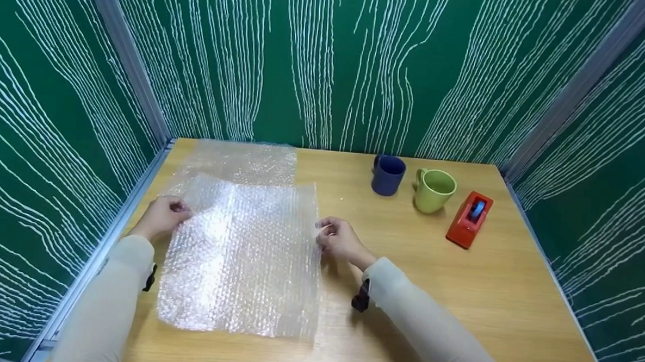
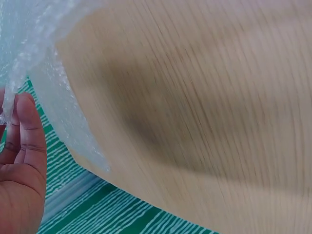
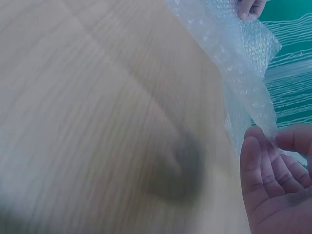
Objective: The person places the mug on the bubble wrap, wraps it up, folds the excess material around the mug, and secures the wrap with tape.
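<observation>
A clear sheet of bubble wrap (image 1: pixel 243 253) lies on the wooden table (image 1: pixel 459 296), with a second sheet (image 1: pixel 241 161) under it toward the back. My left hand (image 1: pixel 163 215) pinches the top sheet's left edge, and its fingers (image 2: pixel 22 126) show against the wrap (image 2: pixel 29 39) in the left wrist view. At the sheet's right edge my right hand (image 1: pixel 337 239) pinches it too. The right wrist view shows those fingers (image 3: pixel 265 156) on the lifted wrap (image 3: pixel 239 53).
At the back right stand a dark blue mug (image 1: pixel 388 174) and a light green mug (image 1: pixel 433 190). A red tape dispenser (image 1: pixel 469 219) sits beside them. Green patterned walls (image 1: pixel 327 67) close in the table on three sides.
</observation>
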Tool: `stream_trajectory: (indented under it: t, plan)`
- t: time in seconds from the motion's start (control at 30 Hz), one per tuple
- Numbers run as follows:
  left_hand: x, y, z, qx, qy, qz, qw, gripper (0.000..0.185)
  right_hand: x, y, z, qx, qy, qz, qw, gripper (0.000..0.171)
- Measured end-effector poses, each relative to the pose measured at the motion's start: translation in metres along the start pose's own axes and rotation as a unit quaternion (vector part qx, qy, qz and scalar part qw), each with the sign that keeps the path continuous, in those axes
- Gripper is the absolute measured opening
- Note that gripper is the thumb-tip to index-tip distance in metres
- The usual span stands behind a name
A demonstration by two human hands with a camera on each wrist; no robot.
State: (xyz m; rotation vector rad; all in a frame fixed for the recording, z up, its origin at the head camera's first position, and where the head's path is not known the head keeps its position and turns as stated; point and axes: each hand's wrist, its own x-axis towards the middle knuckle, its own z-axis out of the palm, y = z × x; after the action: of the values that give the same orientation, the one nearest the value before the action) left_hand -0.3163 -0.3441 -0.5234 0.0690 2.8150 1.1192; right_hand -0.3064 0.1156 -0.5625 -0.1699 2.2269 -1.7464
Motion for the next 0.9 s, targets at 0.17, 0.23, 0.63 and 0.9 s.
stream_trajectory:
  t: [0.17,0.23,0.63,0.9]
  plan:
    - [0.003,0.007,0.006,-0.016,0.008,0.011,0.9998,0.014,-0.001,0.000,-0.010,0.008,0.012,0.001,1.000,0.028]
    - [0.004,0.009,0.008,-0.021,0.010,0.013,0.9996,0.014,-0.001,0.001,-0.015,0.006,0.014,-0.004,1.000,0.028]
    - [0.016,0.023,0.027,-0.077,0.020,0.019,0.9967,0.020,-0.007,0.007,-0.040,0.014,0.023,-0.011,1.000,0.030]
    - [0.022,0.034,0.040,-0.105,0.013,-0.001,0.9944,0.027,-0.006,0.008,-0.056,0.013,0.038,-0.009,0.999,0.032]
